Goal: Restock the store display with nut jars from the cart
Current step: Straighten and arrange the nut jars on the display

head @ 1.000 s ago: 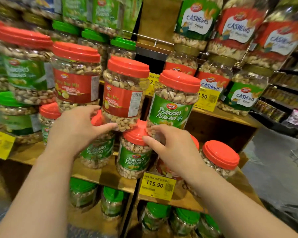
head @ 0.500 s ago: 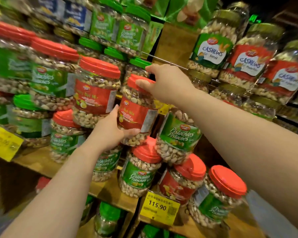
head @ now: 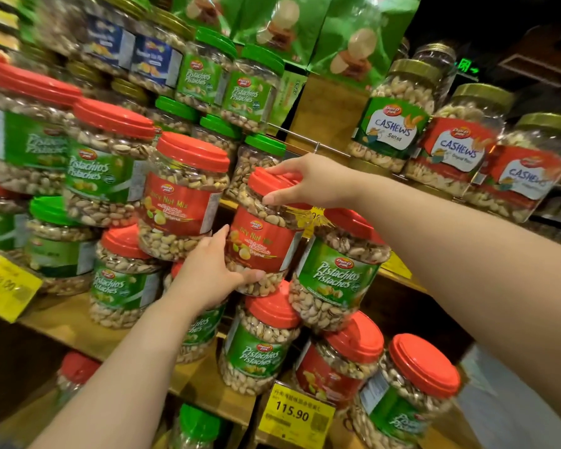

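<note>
A red-lidded jar with a red "Fancy Nut Mix" label (head: 259, 236) sits in the second tier of the display, resting on red-lidded pistachio jars. My right hand (head: 305, 181) grips its red lid from above. My left hand (head: 212, 272) cups its lower left side, thumb under the base. A second nut mix jar (head: 180, 197) stands just left of it. A green-label pistachio jar (head: 336, 275) leans against its right side.
Wooden shelf boards (head: 65, 322) carry stacked pistachio jars with red and green lids. Cashew jars (head: 392, 124) fill the upper right shelf. Green snack bags (head: 353, 37) hang above. Yellow price tags (head: 297, 414) clip to the shelf edges. The cart is out of view.
My right hand rose from the lower pistachio jar to the nut mix jar's lid. My left hand moved under that jar's base. The camera tilted upward.
</note>
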The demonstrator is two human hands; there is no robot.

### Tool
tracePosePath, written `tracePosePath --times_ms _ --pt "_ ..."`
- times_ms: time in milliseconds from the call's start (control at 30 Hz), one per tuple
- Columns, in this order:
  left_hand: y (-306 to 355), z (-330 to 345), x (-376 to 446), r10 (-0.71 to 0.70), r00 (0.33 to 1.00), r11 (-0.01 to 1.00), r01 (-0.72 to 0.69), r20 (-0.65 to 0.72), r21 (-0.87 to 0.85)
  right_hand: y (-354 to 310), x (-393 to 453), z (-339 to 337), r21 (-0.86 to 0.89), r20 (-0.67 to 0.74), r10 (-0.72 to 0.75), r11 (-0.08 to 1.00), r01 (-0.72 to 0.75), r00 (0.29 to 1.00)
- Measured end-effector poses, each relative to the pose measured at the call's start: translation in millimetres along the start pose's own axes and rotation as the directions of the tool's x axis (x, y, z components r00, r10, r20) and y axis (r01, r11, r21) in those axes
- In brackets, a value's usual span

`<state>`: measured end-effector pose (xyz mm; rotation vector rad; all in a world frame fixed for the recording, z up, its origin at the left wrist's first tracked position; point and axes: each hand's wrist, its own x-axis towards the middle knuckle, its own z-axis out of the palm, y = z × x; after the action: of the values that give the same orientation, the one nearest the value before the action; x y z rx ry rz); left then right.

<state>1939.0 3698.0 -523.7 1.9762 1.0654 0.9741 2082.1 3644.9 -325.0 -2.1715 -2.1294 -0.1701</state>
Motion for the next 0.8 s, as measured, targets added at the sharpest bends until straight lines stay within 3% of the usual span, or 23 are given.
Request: tracePosePath --times_ms 333,500,667,800 --pt "-6.2 -5.6 -10.3 0.024 1.0 0.999 -0.024 -0.014 0.029 1.7 0.9 6.5 -0.025 -0.002 0.005 1.0 -0.005 1.0" --pt "-22.0 -28.8 -28.4 0.044 0.99 0.996 -0.032 -0.135 0.085 -2.1 -0.4 8.9 -0.026 -0.003 0.022 0.999 -0.022 1.0" --pt "-32.0 -47.3 -40.4 0.02 0.97 0.994 0.006 -0.241 0.105 -2.2 -3.5 19.9 0.015 -0.084 0.025 1.0 -0.024 0.996" --pt "-40.8 -53.8 -49.4 -0.039 0.979 0.987 0.069 -0.2 0.144 -3.2 -3.0 21.2 -0.023 -0.128 0.016 1.0 -0.019 0.992"
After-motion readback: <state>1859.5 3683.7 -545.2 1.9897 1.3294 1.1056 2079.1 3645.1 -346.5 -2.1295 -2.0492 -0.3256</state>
